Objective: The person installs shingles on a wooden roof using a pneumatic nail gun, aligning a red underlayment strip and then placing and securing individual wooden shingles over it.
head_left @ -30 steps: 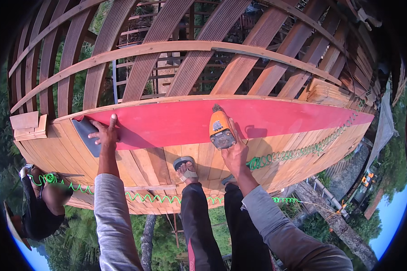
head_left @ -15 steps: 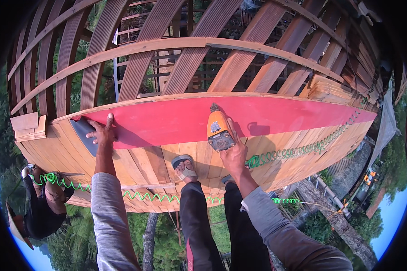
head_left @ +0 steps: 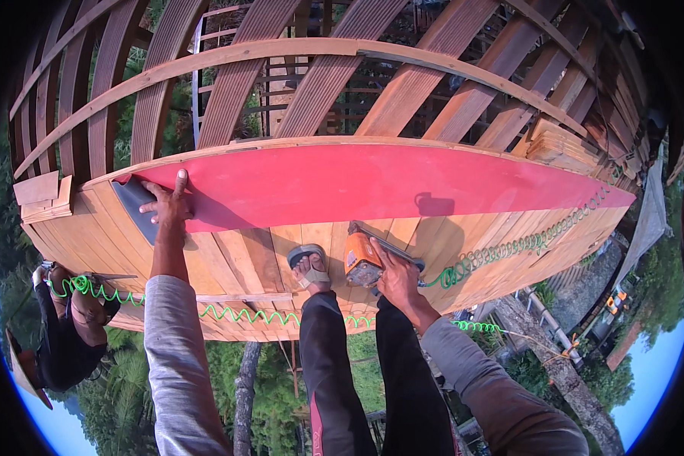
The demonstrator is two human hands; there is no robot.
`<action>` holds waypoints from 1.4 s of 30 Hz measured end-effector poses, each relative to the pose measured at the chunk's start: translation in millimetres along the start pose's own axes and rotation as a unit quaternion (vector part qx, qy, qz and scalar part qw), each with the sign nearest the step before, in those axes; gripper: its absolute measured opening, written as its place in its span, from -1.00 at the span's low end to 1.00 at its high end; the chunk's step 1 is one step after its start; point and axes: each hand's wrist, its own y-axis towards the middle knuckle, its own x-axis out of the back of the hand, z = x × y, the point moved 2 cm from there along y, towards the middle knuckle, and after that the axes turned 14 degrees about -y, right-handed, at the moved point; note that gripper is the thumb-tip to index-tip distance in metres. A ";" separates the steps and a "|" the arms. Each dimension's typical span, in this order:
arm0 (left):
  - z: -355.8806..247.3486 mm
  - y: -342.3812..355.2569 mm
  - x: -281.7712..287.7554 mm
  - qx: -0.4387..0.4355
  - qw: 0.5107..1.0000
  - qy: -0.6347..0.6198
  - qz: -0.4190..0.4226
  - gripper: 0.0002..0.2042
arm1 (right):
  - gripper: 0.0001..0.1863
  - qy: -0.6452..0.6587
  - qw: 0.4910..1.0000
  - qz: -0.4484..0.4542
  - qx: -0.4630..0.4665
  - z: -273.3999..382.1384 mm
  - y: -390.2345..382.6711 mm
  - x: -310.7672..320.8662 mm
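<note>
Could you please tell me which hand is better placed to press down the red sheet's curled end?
Probably the left hand: it rests on the red sheet beside its curled end, while the right hand grips the orange nail gun farther off.

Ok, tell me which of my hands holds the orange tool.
Your right hand, wrapped around the orange tool; your left hand is spread on the red sheet, by its curled end.

No readable lettering anywhere
</note>
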 end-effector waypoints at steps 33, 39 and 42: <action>6.0 6.0 9.6 -0.023 0.998 -0.045 -0.026 0.13 | 0.16 0.070 0.993 0.091 -0.040 1.1 19.8 6.8; 1.7 9.9 21.1 -0.053 0.995 0.084 -0.007 0.20 | 0.20 0.079 0.996 0.024 -0.042 10.1 16.8 33.8; -11.0 -22.1 -16.6 0.010 1.000 -0.028 -0.009 0.32 | 0.20 0.045 0.996 -0.075 -0.034 4.0 25.5 60.6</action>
